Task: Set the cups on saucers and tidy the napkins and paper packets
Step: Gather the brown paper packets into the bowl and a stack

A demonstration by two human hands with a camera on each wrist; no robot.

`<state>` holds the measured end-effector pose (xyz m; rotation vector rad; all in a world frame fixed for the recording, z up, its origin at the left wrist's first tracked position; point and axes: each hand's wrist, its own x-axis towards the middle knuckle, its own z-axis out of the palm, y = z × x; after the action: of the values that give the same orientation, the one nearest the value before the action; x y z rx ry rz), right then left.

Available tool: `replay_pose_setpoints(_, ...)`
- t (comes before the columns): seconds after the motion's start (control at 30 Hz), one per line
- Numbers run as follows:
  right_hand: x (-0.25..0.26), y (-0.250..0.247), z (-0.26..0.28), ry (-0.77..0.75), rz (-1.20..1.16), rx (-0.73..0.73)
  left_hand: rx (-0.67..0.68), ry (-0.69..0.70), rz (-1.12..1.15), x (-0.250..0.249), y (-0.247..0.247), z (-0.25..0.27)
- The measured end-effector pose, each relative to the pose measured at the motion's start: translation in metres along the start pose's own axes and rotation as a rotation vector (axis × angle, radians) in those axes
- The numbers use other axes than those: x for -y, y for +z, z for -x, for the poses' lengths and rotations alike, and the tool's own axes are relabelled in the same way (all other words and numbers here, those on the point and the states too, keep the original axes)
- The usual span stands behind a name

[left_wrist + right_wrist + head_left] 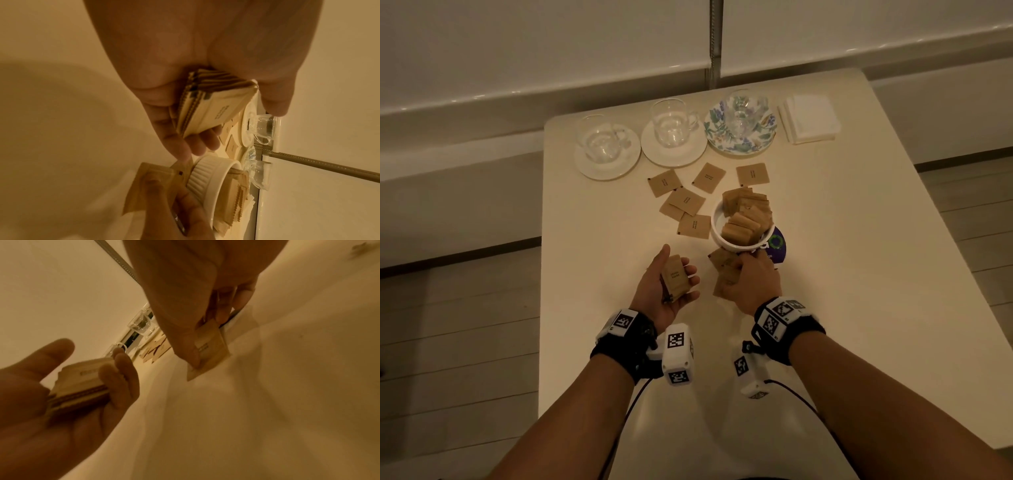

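Note:
My left hand [671, 291] lies palm up near the table's middle and holds a stack of brown paper packets [675, 278] [213, 105] [82, 382], fingers curled round its edge. My right hand [750, 284] is palm down just right of it and pinches brown packets [726, 270] [209, 350] lying on the table beside a white ribbed bowl [722, 240] [207, 177] filled with packets. Several loose packets [685, 202] lie beyond. Three glass cups stand on saucers at the far edge: left [601, 144], middle [671, 125], and one on a floral saucer [739, 113].
A stack of white napkins [810, 118] lies at the far right corner. A purple round coaster [777, 246] sits partly under the bowl. The cream table [842, 274] ends at a wall and window ledge behind; floor lies on both sides.

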<state>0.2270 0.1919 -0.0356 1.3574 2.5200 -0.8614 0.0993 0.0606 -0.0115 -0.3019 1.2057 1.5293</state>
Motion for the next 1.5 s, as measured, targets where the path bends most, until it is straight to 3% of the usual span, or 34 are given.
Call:
replay_pose_setpoints(0.1,0.003,0.003,0.009,-0.102,0.012,0.039,-0.016,0.015,-0.021,0.0,0.001,-0.002)
replay_pose_setpoints(0.23,0.009,0.001,0.018,-0.113,-0.295,0.158,-0.048,0.016,-0.022,0.003,-0.001,-0.002)
replay_pose_setpoints(0.37,0.025,-0.015,0.026,-0.14,-0.561,-0.145,-0.071,-0.037,-0.009,0.005,-0.006,0.0)
replay_pose_setpoints(0.43,0.036,-0.023,0.032,-0.221,-0.63,-0.19,-0.052,-0.089,-0.017,0.007,-0.007,0.002)
replay_pose_setpoints(0.5,0.043,-0.024,0.041,-0.357,-0.547,-0.094,-0.017,-0.097,-0.013,0.009,-0.007,0.002)
replay_pose_setpoints(0.57,0.045,-0.019,0.049,-0.487,-0.318,-0.01,0.044,-0.104,0.02,0.008,-0.004,0.003)
replay_pose_setpoints(0.67,0.037,-0.009,0.053,-0.569,-0.163,0.051,0.092,-0.059,-0.091,0.008,0.001,0.007)
replay_pose_setpoints(0.73,0.028,-0.007,0.05,-0.496,-0.282,0.085,0.022,0.062,-0.262,0.008,0.003,0.006)
replay_pose_setpoints(0.8,0.013,-0.004,0.041,-0.292,-0.364,0.006,-0.091,0.169,-0.393,0.002,0.009,-0.001)
replay_pose_setpoints(0.93,-0.013,-0.002,0.014,0.023,-0.251,-0.139,-0.191,0.27,-0.515,-0.022,0.038,-0.024)
replay_pose_setpoints(1.13,-0.011,0.004,-0.003,0.038,-0.068,-0.193,-0.219,0.237,-0.633,-0.034,0.073,-0.059)
replay_pose_setpoints(1.3,-0.003,0.01,-0.006,0.075,-0.121,-0.192,-0.277,0.205,-0.697,-0.036,0.078,-0.072)
replay_pose_setpoints(1.5,0.002,0.0,-0.011,0.103,-0.182,-0.081,-0.312,0.18,-0.717,-0.043,0.087,-0.078)
